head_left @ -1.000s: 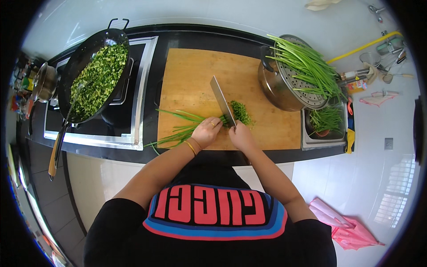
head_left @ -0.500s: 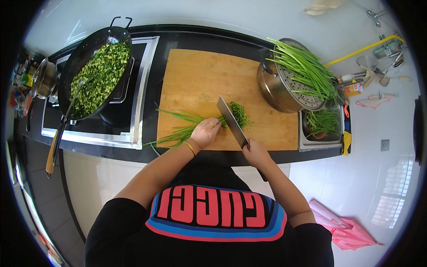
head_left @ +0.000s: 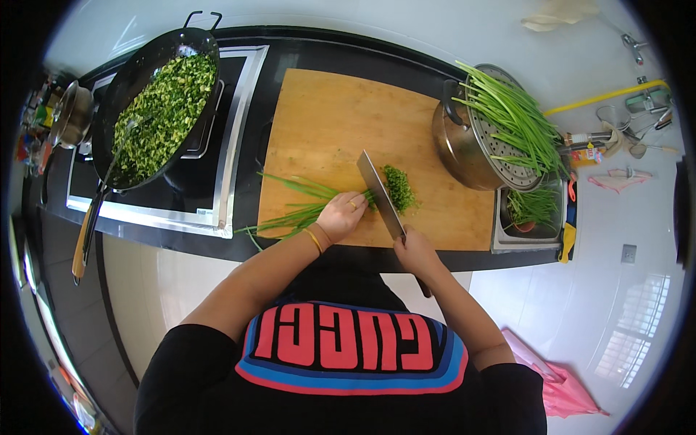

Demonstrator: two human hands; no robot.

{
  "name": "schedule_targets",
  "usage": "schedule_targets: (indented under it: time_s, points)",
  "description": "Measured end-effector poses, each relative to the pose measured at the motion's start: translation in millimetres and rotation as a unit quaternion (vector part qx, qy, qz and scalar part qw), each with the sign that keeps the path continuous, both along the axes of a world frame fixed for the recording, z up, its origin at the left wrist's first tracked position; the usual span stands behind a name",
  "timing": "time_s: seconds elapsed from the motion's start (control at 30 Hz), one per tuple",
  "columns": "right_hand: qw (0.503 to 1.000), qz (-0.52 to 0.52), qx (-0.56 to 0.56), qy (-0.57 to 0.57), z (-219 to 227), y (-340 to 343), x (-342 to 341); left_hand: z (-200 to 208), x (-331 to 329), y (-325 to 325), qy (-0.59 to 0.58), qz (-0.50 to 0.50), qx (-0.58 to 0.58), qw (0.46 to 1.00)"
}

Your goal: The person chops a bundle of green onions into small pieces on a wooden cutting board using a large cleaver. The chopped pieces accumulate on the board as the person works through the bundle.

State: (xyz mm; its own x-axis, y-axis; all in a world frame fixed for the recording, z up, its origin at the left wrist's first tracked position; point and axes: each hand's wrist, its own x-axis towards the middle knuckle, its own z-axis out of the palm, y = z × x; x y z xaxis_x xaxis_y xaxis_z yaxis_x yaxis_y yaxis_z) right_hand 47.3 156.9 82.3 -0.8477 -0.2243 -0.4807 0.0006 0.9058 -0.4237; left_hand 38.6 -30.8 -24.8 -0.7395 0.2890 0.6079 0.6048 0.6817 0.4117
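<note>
My left hand is closed over a bunch of long green chives on the wooden cutting board, the stalks trailing off to the left. My right hand grips the handle of a cleaver. Its broad blade stands across the cut end of the bunch, just right of my left fingers. Against the far side of the blade lies a small heap of finely chopped chives. How deep the edge sits is hidden behind the blade.
At the left, a black wok full of chopped greens sits on the stove, a spatula in it. A steel steamer pot topped with whole chives stands on the board's right side. Beyond it, a small sink holds more greens.
The whole view has shifted slightly. Both hands keep nearly the same places on the bunch and the cleaver, and the chopped heap looks much the same.
</note>
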Motion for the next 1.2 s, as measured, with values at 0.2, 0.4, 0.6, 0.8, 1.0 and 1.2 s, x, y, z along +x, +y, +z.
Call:
schedule_targets:
  time_s: [0.2,0.4,0.6,0.8,1.0,1.2]
  points:
    - [0.996,-0.027,-0.026,0.078,-35.8,-24.1,-17.9,0.4,-1.5,0.5,-0.001,-0.004,-0.001,1.0]
    - [0.988,-0.082,-0.119,0.054,-24.5,-10.5,-24.6,5.9,-3.3,0.2,-0.01,0.0,0.022,1.0]
    - [0.996,-0.022,-0.074,0.04,7.2,9.1,1.6,1.9,-2.2,-0.3,-0.015,-0.005,0.039,0.999]
    - [0.997,-0.025,-0.061,0.028,10.4,18.0,13.6,3.4,-2.5,0.2,-0.005,-0.003,0.038,0.999]
    - [0.998,-0.035,-0.052,-0.003,20.7,12.7,11.9,1.4,-4.2,-0.4,0.002,-0.002,0.042,0.999]
    - [0.996,-0.043,-0.059,-0.045,5.3,15.2,8.0,3.0,-2.8,-1.0,-0.022,-0.004,0.041,0.999]
